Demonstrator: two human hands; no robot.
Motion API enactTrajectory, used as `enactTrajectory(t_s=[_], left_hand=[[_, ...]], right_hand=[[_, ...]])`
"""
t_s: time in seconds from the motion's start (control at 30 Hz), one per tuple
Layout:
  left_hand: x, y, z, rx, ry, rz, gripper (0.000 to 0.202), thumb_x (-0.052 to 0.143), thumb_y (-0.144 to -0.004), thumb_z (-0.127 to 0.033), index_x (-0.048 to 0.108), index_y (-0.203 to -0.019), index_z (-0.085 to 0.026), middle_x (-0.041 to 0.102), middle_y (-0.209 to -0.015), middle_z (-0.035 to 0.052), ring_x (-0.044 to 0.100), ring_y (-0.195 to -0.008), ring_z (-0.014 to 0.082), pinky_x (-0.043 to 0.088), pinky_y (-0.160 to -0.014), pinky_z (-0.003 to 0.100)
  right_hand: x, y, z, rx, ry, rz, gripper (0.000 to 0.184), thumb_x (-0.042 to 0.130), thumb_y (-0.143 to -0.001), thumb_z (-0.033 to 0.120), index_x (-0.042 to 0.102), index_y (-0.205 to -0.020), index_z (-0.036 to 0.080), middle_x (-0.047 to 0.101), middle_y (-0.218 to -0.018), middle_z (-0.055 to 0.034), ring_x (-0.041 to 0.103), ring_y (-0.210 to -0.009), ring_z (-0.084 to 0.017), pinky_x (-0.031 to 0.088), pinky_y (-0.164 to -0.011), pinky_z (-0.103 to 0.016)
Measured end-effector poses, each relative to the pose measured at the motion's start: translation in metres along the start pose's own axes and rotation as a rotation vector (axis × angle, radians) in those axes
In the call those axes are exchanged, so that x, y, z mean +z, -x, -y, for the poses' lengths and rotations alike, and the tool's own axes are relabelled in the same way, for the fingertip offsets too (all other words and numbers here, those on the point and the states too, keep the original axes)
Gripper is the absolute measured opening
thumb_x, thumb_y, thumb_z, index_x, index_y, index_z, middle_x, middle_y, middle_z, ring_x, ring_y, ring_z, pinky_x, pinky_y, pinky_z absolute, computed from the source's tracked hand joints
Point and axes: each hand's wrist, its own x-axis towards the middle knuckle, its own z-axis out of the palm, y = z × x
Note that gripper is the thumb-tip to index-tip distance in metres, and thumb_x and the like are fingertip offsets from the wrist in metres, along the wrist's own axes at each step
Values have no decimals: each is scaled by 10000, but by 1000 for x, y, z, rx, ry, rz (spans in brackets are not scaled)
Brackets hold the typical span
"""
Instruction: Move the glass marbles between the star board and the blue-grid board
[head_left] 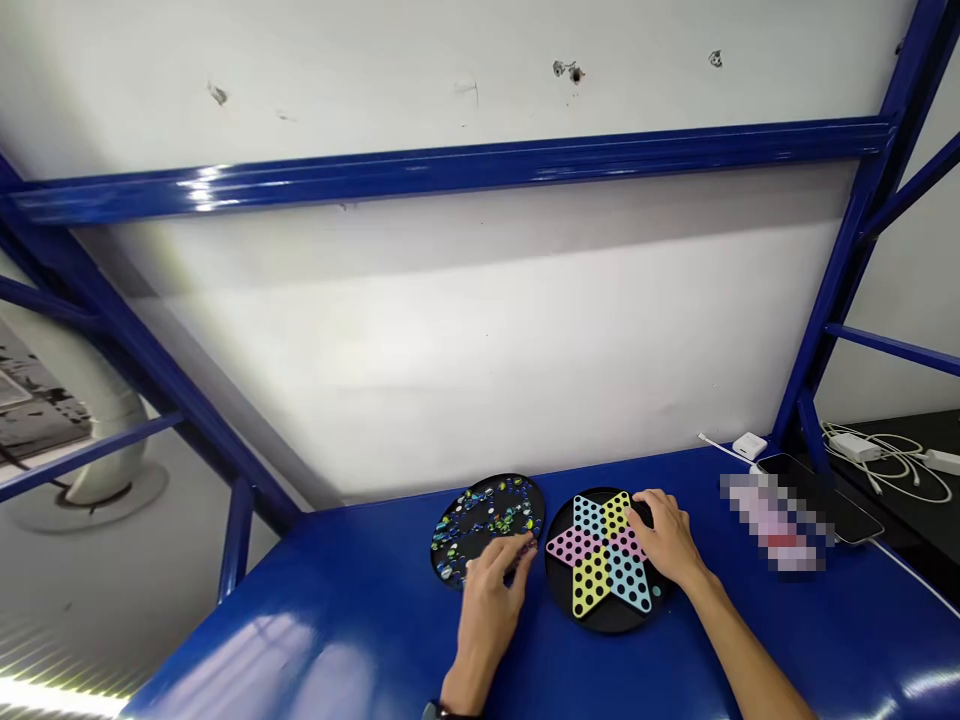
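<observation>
A round black Chinese checkers board point(605, 541) with a yellow, pink and blue star of holes lies on the table. My right hand point(670, 538) rests over its upper right side, thumb on the star and fingers by the rim, gripping the board. One pale greenish marble point(656, 591) sits in the black border, lower right. Left of the board is a round black tray point(475, 543) with many coloured glass marbles point(504, 522) in it. My left hand point(491, 592) is at the tray's right edge, thumb and forefinger pinched together; what they hold is too small to make out.
Both discs stand on a blue table point(360, 600) against a white wall panel. To the right lie a black phone point(821, 500), a blurred-out pinkish item point(780, 525), a white charger point(750, 446) and cables. Blue metal frame bars point(450, 170) run across and down both sides.
</observation>
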Motion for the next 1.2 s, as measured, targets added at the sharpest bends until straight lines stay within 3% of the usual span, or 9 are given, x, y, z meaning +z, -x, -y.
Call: enactTrajectory(t_s=[0.23, 0.37, 0.5, 0.6, 0.67, 0.77, 0.9, 1.03, 1.2], left_hand=[[23, 30, -66, 280, 136, 392, 267, 498, -1006, -382, 741, -1102, -328, 758, -1019, 44, 702, -940, 199, 582, -859, 337], [25, 35, -76, 298, 74, 440, 213, 588, -960, -382, 740, -1099, -331, 746, -1066, 41, 691, -966, 217, 574, -876, 377], [18, 27, -56, 218, 36, 261, 245, 548, -969, -396, 723, -1110, -300, 725, -1109, 57, 678, -1025, 219, 561, -897, 368], [10, 18, -28, 33, -85, 74, 329, 461, -991, -383, 674, -1210, -261, 699, -1180, 75, 657, -1097, 243, 543, -933, 400], [6, 13, -10, -76, -195, 32, 385, 426, -986, -362, 630, -1292, -249, 683, -1225, 83, 652, -1106, 266, 545, -892, 418], [3, 5, 5, -122, -317, 80, 417, 388, -980, -322, 618, -1320, -250, 678, -1246, 84, 653, -1101, 276, 541, -837, 407], [2, -11, 4, -121, -379, 177, 418, 385, -972, -287, 644, -1296, -239, 682, -1246, 94, 654, -1113, 275, 532, -821, 382], [2, -34, 0, -121, -321, 329, 323, 449, -942, -271, 729, -1100, -237, 721, -1163, 75, 688, -1069, 247, 530, -824, 335], [-1, -52, 4, -168, -226, 399, 235, 561, -851, -170, 750, -980, -219, 769, -1046, 70, 722, -987, 227, 536, -847, 313]], right_hand=[[-2, 2, 4, -8, 20, -1, 371, 411, -972, 495, 642, -1144, 260, 652, -1252, -76, 558, -1209, -279, 399, -1035, -460], [-2, 2, 4, -20, 26, -7, 360, 414, -970, 489, 644, -1121, 257, 656, -1239, -69, 568, -1193, -270, 409, -1021, -450], [-3, 2, 4, -10, 11, 19, 363, 405, -970, 492, 633, -1121, 253, 645, -1255, -79, 557, -1204, -279, 397, -1029, -468], [-4, 2, 5, 1, -4, 42, 379, 390, -976, 502, 625, -1130, 248, 634, -1269, -85, 543, -1223, -285, 379, -1045, -483], [-4, 3, 6, 1, -9, 53, 379, 386, -979, 500, 622, -1137, 249, 630, -1270, -87, 539, -1229, -285, 372, -1051, -488], [-4, 3, 6, -1, -13, 55, 374, 388, -976, 504, 623, -1132, 258, 632, -1264, -84, 540, -1230, -284, 369, -1061, -487], [-3, 3, 5, -2, -15, 47, 364, 393, -970, 502, 626, -1115, 262, 638, -1257, -79, 554, -1222, -282, 378, -1058, -487], [-1, 2, 4, -10, -12, 33, 368, 395, -965, 510, 635, -1097, 264, 648, -1245, -78, 572, -1208, -277, 397, -1043, -473], [-1, 2, 5, -10, -24, 29, 365, 392, -965, 510, 633, -1087, 263, 652, -1238, -76, 581, -1208, -274, 408, -1035, -463]])
